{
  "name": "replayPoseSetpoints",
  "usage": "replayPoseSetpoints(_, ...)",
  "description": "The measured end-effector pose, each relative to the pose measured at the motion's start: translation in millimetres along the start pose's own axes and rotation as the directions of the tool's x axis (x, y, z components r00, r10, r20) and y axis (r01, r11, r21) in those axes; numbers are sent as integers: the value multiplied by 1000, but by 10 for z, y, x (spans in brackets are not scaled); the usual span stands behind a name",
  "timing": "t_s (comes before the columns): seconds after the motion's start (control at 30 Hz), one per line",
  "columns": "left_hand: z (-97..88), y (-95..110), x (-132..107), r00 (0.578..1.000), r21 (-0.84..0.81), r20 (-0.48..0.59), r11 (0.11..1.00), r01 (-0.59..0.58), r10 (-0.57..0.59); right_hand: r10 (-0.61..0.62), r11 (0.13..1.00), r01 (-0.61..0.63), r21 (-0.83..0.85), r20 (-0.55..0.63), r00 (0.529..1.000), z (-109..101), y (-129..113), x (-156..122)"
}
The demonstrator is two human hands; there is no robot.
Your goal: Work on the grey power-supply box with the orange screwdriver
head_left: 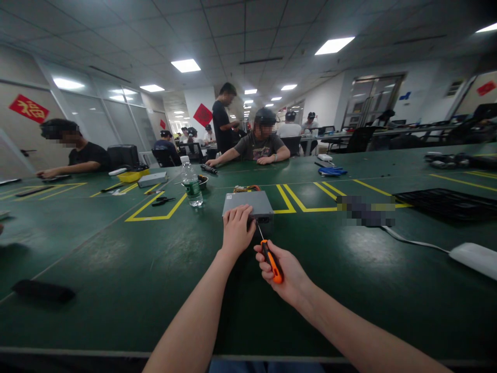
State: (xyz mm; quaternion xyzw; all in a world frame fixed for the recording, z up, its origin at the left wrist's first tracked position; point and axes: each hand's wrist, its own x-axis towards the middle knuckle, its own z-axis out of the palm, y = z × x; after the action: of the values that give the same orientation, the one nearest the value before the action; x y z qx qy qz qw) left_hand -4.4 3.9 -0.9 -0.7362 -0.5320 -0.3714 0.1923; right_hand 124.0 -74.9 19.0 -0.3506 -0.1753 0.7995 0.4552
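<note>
A grey metal computer power supply (256, 201) lies on the green table in front of me, its socket side facing me and its bundle of coloured cables (247, 189) behind. My left hand (237, 230) grips its near left part, fingers over the top and thumb at the front face. In my right hand (287, 269) is an orange and black screwdriver (276, 268), held by the handle. Its thin shaft points up and away from me, with the tip at the front face beside the socket, close to my left thumb. Whether the tip sits in a screw cannot be seen.
A water bottle (191, 184) stands left of the power supply, beside a small bowl (202, 181). Black pliers (162, 201) lie farther left. On the right are a black tray (446, 203) and a white power strip (476, 259). A co-worker (259, 142) sits opposite.
</note>
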Motion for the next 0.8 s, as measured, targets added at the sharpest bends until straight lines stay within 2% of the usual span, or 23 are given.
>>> replayPoseSetpoints(0.17, 13, -6, -3, 1000, -3, -7, 1000, 8, -8, -32, 999, 32, -12, -56, 998, -21, 23, 47)
replayPoseSetpoints(0.43, 13, 1, -5, 1000, -6, -10, 1000, 8, -8, -1, 1000, 1, 12, 1, 1000, 1, 4, 14)
replayPoseSetpoints(0.63, -10, 11, -2, 1000, 5, -8, 1000, -1, 1, -31, 1000, 31, 1, -53, 998, -18, 19, 33)
replayPoseSetpoints(0.8, -8, 12, 0, 1000, 9, -8, 1000, -1, 2, -4, 1000, 4, 16, 12, 1000, -2, -11, -5)
